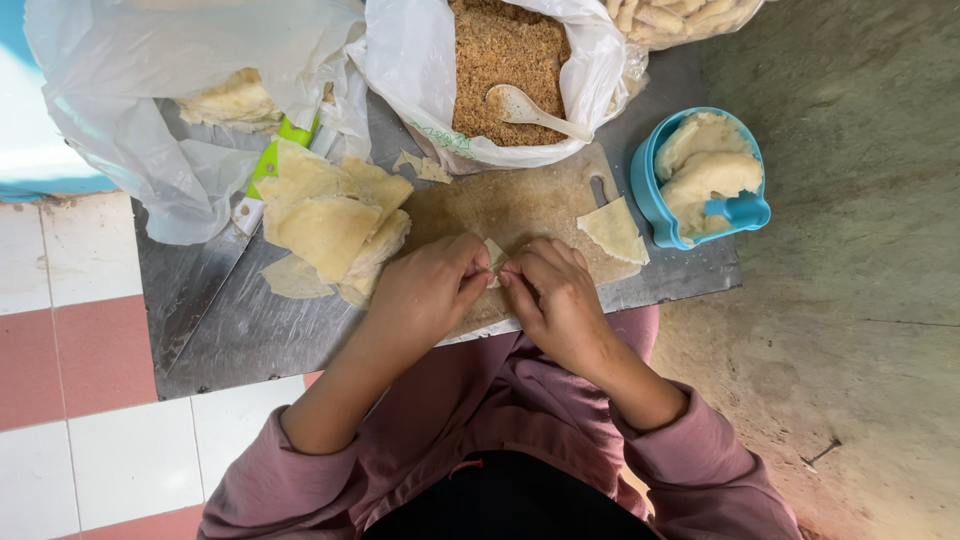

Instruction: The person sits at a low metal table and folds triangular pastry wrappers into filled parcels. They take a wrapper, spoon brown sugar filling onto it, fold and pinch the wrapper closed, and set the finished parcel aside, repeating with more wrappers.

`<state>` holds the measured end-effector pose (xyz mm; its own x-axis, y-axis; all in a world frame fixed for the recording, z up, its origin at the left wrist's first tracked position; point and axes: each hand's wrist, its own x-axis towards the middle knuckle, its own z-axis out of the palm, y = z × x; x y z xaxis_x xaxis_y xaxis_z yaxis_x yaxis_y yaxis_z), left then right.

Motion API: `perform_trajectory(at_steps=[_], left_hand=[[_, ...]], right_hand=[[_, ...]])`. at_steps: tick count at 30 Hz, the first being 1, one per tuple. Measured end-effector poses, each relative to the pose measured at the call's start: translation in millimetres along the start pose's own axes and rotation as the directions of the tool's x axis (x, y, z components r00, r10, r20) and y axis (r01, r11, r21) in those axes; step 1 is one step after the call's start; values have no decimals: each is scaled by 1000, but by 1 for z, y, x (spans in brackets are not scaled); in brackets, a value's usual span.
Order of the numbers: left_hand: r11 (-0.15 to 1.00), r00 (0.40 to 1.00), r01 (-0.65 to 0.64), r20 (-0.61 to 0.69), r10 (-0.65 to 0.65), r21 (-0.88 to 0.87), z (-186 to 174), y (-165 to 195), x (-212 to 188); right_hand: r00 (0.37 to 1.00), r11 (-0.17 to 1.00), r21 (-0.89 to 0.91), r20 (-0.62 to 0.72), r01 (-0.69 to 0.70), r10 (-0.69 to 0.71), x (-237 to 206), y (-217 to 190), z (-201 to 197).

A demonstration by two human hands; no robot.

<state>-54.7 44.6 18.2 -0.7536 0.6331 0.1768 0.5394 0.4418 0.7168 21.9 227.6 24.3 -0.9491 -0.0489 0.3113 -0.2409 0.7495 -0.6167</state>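
My left hand (425,290) and my right hand (555,295) meet over a wooden cutting board (520,205), fingertips pinched together on a small pale piece of dough wrapper (494,253). Most of that piece is hidden by my fingers. A stack of thin pale wrappers (325,220) lies just left of my left hand. One loose wrapper (612,230) rests on the board right of my right hand.
A white plastic bag of brown crumbly filling (500,60) holds a white spoon (530,110). A blue bowl of pale dough (700,175) sits at right. More bags stand at the back on a metal sheet (210,320). Green-handled knife (265,170) lies left.
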Motion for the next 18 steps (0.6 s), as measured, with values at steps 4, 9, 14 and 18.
perform_trajectory(at_steps=[4,9,14,18], left_hand=[[1000,1000,-3,-2,3,7,-3,0,2],[972,977,-202,-48,209,120,-12,4,-9],[959,967,-238,-55,248,152,-14,5,-15],[985,983,-166,-64,170,51,-9,3,-11]], right_hand=[[999,999,-1,31,-41,41,4,-1,-2],[998,1000,5,61,8,-8,5,0,-3],[978,975,-117,112,190,-177,-3,0,-6],[984,969,-175,53,176,-170,-5,1,-3]])
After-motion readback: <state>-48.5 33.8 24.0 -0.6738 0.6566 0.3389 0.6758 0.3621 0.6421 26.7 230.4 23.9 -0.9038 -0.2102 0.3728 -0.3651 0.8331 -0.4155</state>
